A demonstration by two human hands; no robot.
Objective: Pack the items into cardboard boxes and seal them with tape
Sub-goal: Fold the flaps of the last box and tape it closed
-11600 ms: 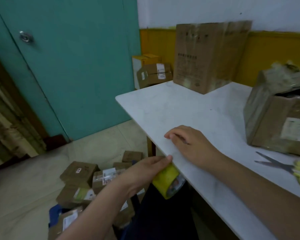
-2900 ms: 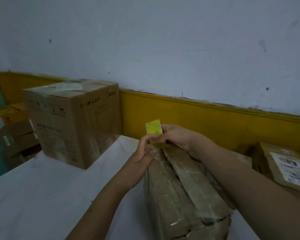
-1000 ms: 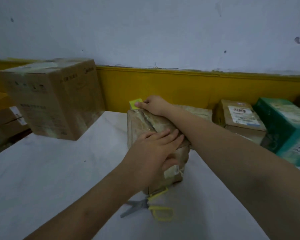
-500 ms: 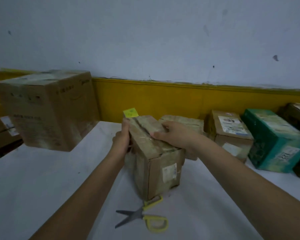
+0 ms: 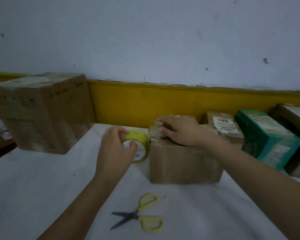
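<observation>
A small brown cardboard box (image 5: 182,163) stands on the white table (image 5: 42,187), its top wrapped in clear tape. My right hand (image 5: 178,134) lies on the box top with the fingers pressing down near its left edge. A yellow roll of tape (image 5: 139,138) stands upright against the box's left side. My left hand (image 5: 116,151) grips the roll, fingers over its rim and thumb in its core. Yellow-handled scissors (image 5: 142,216) lie open on the table in front of the box.
A large cardboard box (image 5: 40,111) stands at the back left. Along the yellow wall band at the right sit a labelled brown parcel (image 5: 222,123), a green box (image 5: 267,137) and a dark box (image 5: 294,116).
The box has been turned so a long side faces me. The tape roll moved from the box top down to its left side. My left hand shifted onto the roll.
</observation>
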